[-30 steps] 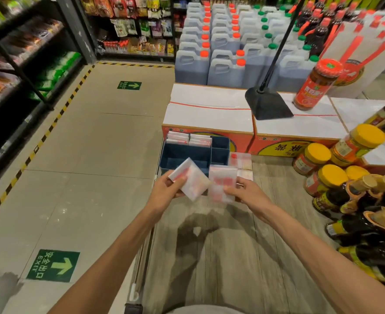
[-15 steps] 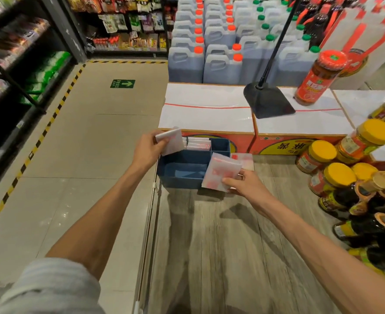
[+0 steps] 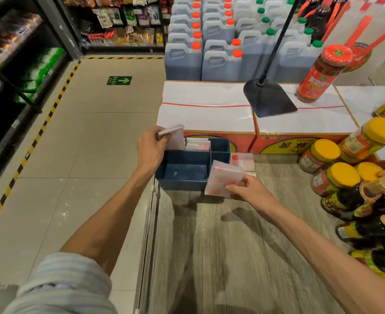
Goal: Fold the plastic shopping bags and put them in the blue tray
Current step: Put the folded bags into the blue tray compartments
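Note:
A blue tray [image 3: 182, 185] with dividers stands on the wooden platform against the orange boxes. Several folded white bags [image 3: 197, 144] with red print stand in its far compartment. My left hand [image 3: 150, 147] grips one folded bag [image 3: 174, 138] upright over the tray's far left corner, beside those stacked bags. At the tray's near right corner, my right hand [image 3: 247, 189] pinches a second folded bag [image 3: 224, 180]. More bags [image 3: 243, 160] lie flat on the wood just right of the tray.
Orange cartons with white tops [image 3: 206, 109] stand behind the tray, carrying a black stand base [image 3: 268, 99] and a red sauce jar [image 3: 323, 73]. Yellow-lidded jars [image 3: 334, 177] and dark bottles [image 3: 368, 200] crowd the right. Tiled aisle floor [image 3: 73, 143] lies left.
My left hand has carried its folded bag forward from in front of me to the tray's far left corner. My right hand has moved its bag to the tray's near right corner.

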